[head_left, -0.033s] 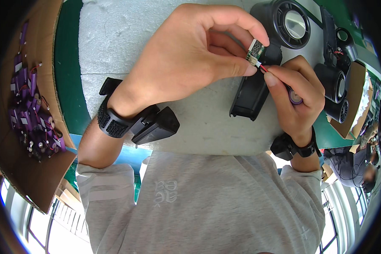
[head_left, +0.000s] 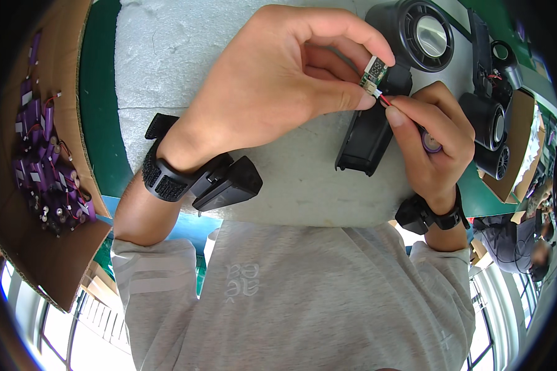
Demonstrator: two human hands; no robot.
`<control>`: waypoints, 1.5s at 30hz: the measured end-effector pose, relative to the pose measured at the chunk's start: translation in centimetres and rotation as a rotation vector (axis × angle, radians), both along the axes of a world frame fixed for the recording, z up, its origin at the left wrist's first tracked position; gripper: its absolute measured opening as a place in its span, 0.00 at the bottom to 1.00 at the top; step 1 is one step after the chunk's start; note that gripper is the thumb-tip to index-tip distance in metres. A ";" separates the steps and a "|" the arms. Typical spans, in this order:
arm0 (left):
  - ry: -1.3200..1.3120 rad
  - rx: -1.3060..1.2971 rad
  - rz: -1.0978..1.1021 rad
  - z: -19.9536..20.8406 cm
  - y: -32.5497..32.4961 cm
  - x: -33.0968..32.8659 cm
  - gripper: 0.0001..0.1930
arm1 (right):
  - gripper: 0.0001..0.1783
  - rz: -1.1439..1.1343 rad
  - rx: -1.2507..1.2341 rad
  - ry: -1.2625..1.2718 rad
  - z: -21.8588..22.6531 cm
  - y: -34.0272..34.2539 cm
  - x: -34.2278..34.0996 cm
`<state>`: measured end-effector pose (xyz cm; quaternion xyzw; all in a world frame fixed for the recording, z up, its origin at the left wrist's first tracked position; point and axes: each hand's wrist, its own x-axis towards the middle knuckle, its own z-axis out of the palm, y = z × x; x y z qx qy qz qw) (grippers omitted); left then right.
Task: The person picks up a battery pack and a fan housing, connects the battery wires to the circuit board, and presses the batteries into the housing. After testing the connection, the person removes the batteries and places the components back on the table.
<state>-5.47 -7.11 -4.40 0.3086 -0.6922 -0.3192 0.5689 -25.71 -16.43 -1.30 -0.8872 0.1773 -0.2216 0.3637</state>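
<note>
My left hand (head_left: 272,86) pinches a small green circuit board (head_left: 374,72) between thumb and forefinger. At the board's lower end sits a white plug (head_left: 376,91) with a red wire; I cannot tell if it is fully seated. The thumb and forefinger of my right hand (head_left: 436,133) close on the wires (head_left: 385,100) just behind the plug. A purple battery cell (head_left: 432,143) shows its end under the curled fingers of that hand. Beneath both hands lies a black plastic housing (head_left: 366,141), its trough facing up, joined to a round fan-like head (head_left: 418,37).
On the left stands a cardboard box (head_left: 49,260) holding several purple battery cells (head_left: 43,167) with wires. More black fan housings (head_left: 486,120) lie at the right, near another cardboard box (head_left: 520,148). White foam (head_left: 167,55) covers part of the green table (head_left: 105,123). A person (head_left: 507,241) is far right.
</note>
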 end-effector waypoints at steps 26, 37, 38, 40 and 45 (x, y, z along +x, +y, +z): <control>-0.028 0.452 0.314 1.7 1.6 -2.5 0.23 | 0.14 -0.015 0.148 -0.156 -0.8 0.4 0.0; -0.136 0.395 0.433 1.3 1.8 -2.7 0.19 | 0.22 -0.080 -0.109 -0.014 -0.2 0.7 0.3; -0.107 0.437 0.427 1.3 1.8 -2.7 0.19 | 0.23 -0.084 -0.115 -0.018 -0.2 0.7 0.3; -0.077 0.478 0.422 1.3 1.8 -2.7 0.19 | 0.23 -0.092 -0.128 -0.026 -0.3 0.7 0.4; -0.049 0.475 0.447 1.1 1.9 -2.8 0.17 | 0.23 -0.131 -0.129 -0.045 -0.4 0.9 0.5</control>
